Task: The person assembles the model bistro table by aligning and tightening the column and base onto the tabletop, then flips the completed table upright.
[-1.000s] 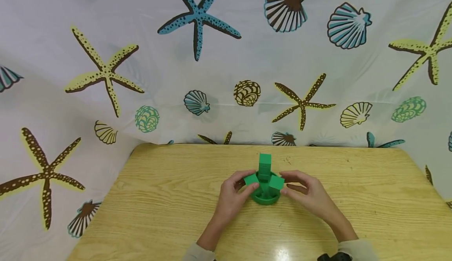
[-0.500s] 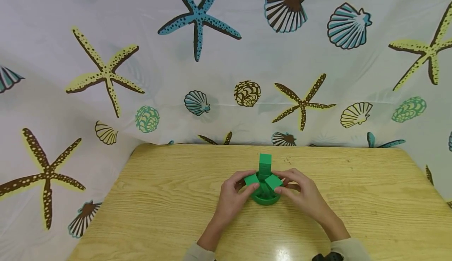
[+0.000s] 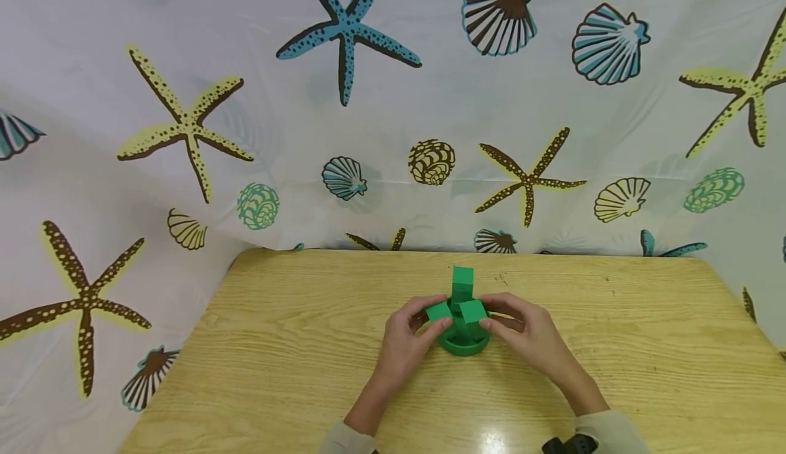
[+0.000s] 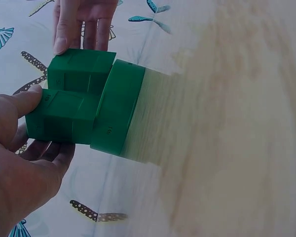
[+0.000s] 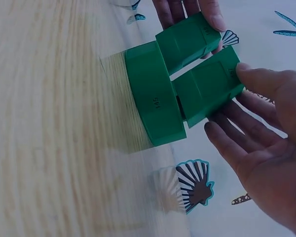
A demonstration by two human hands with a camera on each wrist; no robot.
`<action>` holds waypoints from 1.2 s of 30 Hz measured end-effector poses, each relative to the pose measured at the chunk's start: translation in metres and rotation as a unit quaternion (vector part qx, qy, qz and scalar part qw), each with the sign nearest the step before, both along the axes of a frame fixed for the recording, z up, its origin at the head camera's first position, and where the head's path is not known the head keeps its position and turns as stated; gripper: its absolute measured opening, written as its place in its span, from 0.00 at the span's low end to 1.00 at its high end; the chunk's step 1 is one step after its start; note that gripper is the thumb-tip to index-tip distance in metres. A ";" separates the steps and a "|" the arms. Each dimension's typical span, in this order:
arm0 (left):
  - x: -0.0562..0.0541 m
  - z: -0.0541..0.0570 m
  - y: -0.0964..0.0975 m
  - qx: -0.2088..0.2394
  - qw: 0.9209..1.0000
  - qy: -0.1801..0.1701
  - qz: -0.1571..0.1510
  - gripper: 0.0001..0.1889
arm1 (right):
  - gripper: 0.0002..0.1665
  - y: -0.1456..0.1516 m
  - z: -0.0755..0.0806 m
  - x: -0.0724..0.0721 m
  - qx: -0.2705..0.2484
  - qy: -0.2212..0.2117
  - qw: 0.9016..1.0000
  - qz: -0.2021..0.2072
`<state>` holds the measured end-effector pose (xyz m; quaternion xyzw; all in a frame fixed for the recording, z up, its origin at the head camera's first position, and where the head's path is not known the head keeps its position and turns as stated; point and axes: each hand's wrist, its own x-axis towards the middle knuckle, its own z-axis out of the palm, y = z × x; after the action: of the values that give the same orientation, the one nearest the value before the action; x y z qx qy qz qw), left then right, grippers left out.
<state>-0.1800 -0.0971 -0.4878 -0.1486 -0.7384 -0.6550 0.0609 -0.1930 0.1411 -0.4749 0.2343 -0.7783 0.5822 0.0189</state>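
A round green dish (image 3: 463,349) sits on the wooden table with three green blocks standing in it. My left hand (image 3: 400,345) grips the left block (image 3: 438,312) near its top, thumb in front and fingers behind. My right hand (image 3: 535,336) holds the right block (image 3: 473,311) between thumb and fingers. In the right wrist view this right block (image 5: 209,86) leans, and a narrow gap shows between part of its lower end and the dish (image 5: 155,98). The back block (image 3: 462,283) rises between both hands, touched by neither. Inside the dish, the blocks' lower ends are mostly hidden.
The wooden table (image 3: 295,331) stretches out on both sides of the dish. A white cloth (image 3: 393,215) printed with starfish and shells hangs along its back and left edges. A black band (image 3: 570,445) shows at the right wrist.
My right hand has shifted left with the right block, which has turned and now stands nearer the left block. The left hand and its block have stayed almost still.
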 end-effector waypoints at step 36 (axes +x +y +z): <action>0.001 0.000 0.002 -0.016 1.000 0.011 0.019 0.20 | 0.22 0.002 -0.001 -0.001 0.022 -0.007 0.997 -0.078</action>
<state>-0.1786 -0.0952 -0.4877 -0.1429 -0.7507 -0.6401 0.0786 -0.1937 0.1428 -0.4754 0.1694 -0.8072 0.5630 0.0537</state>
